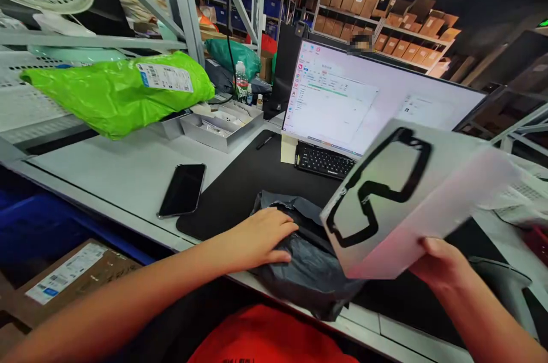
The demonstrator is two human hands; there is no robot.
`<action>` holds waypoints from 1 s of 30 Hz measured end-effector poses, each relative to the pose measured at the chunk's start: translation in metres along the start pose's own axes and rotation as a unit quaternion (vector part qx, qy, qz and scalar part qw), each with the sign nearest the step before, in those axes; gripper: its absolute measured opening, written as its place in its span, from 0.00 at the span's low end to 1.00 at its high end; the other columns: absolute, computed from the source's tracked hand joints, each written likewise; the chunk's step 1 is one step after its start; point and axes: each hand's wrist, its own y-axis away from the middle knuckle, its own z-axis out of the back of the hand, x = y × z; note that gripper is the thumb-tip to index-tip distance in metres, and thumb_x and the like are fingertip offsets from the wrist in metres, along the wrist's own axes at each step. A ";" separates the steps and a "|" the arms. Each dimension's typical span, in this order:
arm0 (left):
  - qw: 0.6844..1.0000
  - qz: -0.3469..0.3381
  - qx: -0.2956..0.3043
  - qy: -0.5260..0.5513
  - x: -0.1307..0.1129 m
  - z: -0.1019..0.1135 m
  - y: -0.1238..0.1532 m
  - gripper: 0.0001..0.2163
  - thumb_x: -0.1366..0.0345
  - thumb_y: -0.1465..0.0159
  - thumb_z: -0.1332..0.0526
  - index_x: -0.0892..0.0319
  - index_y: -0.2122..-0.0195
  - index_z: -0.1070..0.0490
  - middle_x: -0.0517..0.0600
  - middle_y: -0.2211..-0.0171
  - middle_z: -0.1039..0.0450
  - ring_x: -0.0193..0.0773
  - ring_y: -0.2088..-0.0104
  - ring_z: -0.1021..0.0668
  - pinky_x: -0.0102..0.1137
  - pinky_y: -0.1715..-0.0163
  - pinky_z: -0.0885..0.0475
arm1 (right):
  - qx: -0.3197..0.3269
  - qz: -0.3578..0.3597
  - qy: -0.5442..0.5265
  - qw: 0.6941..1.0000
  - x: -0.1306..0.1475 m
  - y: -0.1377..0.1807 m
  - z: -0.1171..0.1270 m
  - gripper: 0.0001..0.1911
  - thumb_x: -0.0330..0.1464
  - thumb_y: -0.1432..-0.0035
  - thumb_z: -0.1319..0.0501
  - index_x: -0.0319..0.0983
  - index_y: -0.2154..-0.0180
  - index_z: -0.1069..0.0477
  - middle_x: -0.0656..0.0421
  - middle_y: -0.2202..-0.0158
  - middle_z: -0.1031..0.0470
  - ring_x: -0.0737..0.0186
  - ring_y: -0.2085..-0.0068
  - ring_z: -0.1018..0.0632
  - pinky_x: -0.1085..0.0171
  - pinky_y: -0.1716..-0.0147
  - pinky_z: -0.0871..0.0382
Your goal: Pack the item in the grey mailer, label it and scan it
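Note:
My left hand (268, 234) is on a dark grey plastic mailing bag (306, 271), at its open mouth. The fingers bend over the edge and the thumb lies against the outside. To the right, my right hand (440, 263) grips a white box (454, 180) by its lower edge. The box is tilted in the air above the bag, and its right end is smeared by motion. A thick black angular outline is printed on its broad face. Most of my right hand's fingers are hidden behind the box.
A monitor (334, 95) and a keyboard (325, 161) stand behind the bag. A phone (182, 189) lies on the left of the desk, near an open grey tray (222, 129). A bright green parcel (120, 95) rests at the left. Below the desk edge sits a cardboard box (77, 277).

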 end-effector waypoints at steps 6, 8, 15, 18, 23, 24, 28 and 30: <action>0.994 -0.063 0.055 -0.069 -0.019 -0.004 0.003 0.11 0.60 0.36 0.28 0.58 0.63 0.28 0.48 0.64 0.25 0.41 0.61 0.23 0.33 0.60 0.30 | 0.134 -0.082 -0.188 0.970 0.015 -0.053 -0.046 0.50 0.62 0.60 0.30 0.42 0.40 0.29 0.46 0.48 0.20 0.42 0.51 0.19 0.45 0.52 0.23; 0.993 -0.107 0.028 -0.039 -0.033 0.004 0.009 0.07 0.63 0.30 0.35 0.56 0.64 0.30 0.46 0.67 0.27 0.38 0.64 0.25 0.32 0.65 0.32 | 0.126 -0.067 -0.174 0.974 0.018 -0.068 -0.057 0.53 0.54 0.61 0.25 0.41 0.36 0.34 0.45 0.42 0.24 0.43 0.46 0.22 0.46 0.48 0.25; 0.973 -0.158 -0.157 -0.056 -0.064 0.007 0.028 0.13 0.66 0.22 0.52 0.57 0.63 0.32 0.45 0.73 0.31 0.34 0.74 0.31 0.33 0.76 0.42 | 0.064 -0.056 -0.016 0.996 0.021 -0.089 -0.068 0.56 0.49 0.60 0.23 0.40 0.33 0.41 0.46 0.35 0.31 0.45 0.40 0.26 0.45 0.38 0.32; 0.973 -0.138 -0.174 -0.070 -0.054 0.004 0.030 0.16 0.64 0.21 0.54 0.58 0.63 0.32 0.45 0.75 0.31 0.34 0.76 0.30 0.33 0.77 0.43 | 0.061 -0.034 0.098 0.993 0.024 -0.079 -0.064 0.64 0.49 0.66 0.21 0.38 0.30 0.42 0.44 0.32 0.36 0.41 0.36 0.30 0.44 0.33 0.39; 0.979 -0.166 -0.105 -0.055 -0.040 -0.002 0.042 0.20 0.54 0.21 0.54 0.59 0.63 0.30 0.45 0.77 0.30 0.34 0.78 0.29 0.33 0.78 0.39 | 0.130 0.011 0.230 0.964 0.019 -0.045 -0.036 0.62 0.49 0.66 0.22 0.40 0.31 0.38 0.45 0.33 0.35 0.37 0.35 0.31 0.46 0.34 0.36; 0.981 -0.168 -0.081 -0.052 -0.038 -0.003 0.045 0.21 0.51 0.22 0.54 0.59 0.62 0.29 0.46 0.76 0.28 0.35 0.76 0.27 0.32 0.76 0.35 | 0.131 0.009 0.250 0.959 0.017 -0.038 -0.031 0.61 0.49 0.66 0.22 0.41 0.31 0.37 0.46 0.33 0.34 0.37 0.36 0.30 0.46 0.36 0.35; 0.985 -0.170 0.006 -0.031 -0.030 -0.005 0.047 0.14 0.61 0.23 0.50 0.58 0.61 0.29 0.48 0.69 0.24 0.38 0.64 0.22 0.38 0.45 0.27 | 0.092 -0.012 0.320 0.943 0.014 -0.016 -0.030 0.60 0.49 0.68 0.22 0.44 0.32 0.35 0.47 0.39 0.29 0.36 0.41 0.27 0.48 0.45 0.28; 0.984 -0.176 0.001 -0.022 -0.028 -0.003 0.042 0.14 0.67 0.23 0.51 0.58 0.65 0.30 0.47 0.71 0.26 0.36 0.67 0.24 0.37 0.45 0.28 | 0.068 -0.027 0.360 0.930 0.016 -0.011 -0.039 0.60 0.49 0.69 0.22 0.43 0.33 0.34 0.46 0.43 0.27 0.36 0.44 0.27 0.48 0.49 0.27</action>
